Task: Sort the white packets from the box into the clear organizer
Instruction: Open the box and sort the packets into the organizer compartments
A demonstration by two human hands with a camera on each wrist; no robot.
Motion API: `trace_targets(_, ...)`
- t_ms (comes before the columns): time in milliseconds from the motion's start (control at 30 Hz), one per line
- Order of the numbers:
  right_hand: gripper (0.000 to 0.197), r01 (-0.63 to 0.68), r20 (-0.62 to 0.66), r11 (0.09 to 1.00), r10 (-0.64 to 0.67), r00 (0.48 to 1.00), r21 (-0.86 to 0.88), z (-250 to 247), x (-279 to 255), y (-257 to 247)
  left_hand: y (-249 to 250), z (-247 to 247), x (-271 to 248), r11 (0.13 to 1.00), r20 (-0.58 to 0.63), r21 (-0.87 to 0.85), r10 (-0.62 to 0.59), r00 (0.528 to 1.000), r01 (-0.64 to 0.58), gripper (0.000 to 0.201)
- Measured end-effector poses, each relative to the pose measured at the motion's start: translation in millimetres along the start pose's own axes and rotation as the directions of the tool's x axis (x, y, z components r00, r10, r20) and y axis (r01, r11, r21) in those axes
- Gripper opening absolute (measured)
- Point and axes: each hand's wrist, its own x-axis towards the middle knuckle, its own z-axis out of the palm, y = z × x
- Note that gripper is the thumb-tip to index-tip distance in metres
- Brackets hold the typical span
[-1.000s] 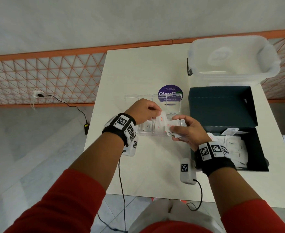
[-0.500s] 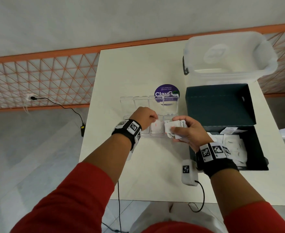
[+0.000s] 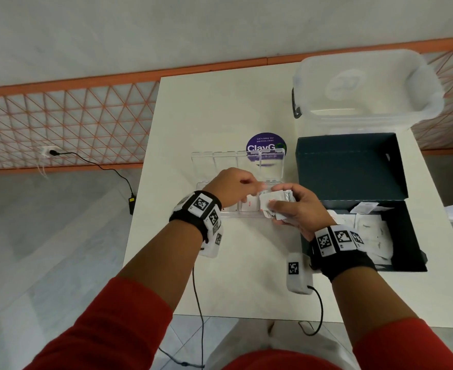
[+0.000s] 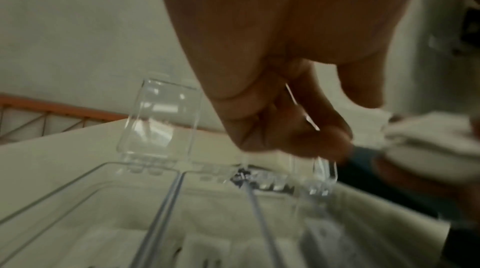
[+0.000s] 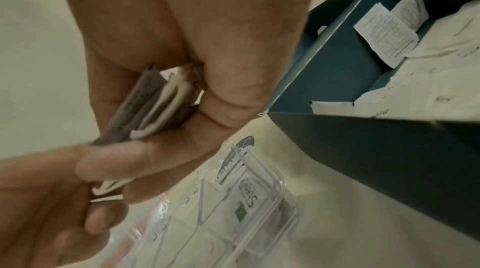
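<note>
Two hands met above the organizer (image 3: pixel 237 166). Right hand (image 3: pixel 298 209) gripped a stack of packets (image 3: pixel 274 200); left hand (image 3: pixel 232 186) pinched one from its edge. Judged next: drop it into a compartment. Beside the organizer, one box (image 3: pixel 404 233) held more packets, number uncountable.

You're at a plain indoor workstation: a white table (image 3: pixel 220 108) under your hands, a tiled floor (image 3: pixel 46 236) (wall socket (image 3: pixel 50 150) leftward), a purple pantry-cleanliness sticker (image 3: pixel 266 145) just beyond them.
</note>
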Motion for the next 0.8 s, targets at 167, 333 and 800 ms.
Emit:
trace_targets(167,0.028,0.021,0.005,1.000,-0.021,1.000,0.001,5,-1,-1,10,-10,-7,0.991,0.171,-0.132,-0.006,0.985,0.029,0.018)
trace_targets(333,0.033,0.038,-0.024,0.999,-0.039,0.999,-0.022,8,-2,-3,12,-13,-13,0.997,0.214,-0.013,-0.066,0.975,0.070,0.010)
trace_targets(800,0.014,0.045,-0.048,0.999,-0.046,0.998,-0.028,5,-7,-6,26,-9,-5,0.991,0.168,-0.116,0.091,0.981,-0.072,0.035)
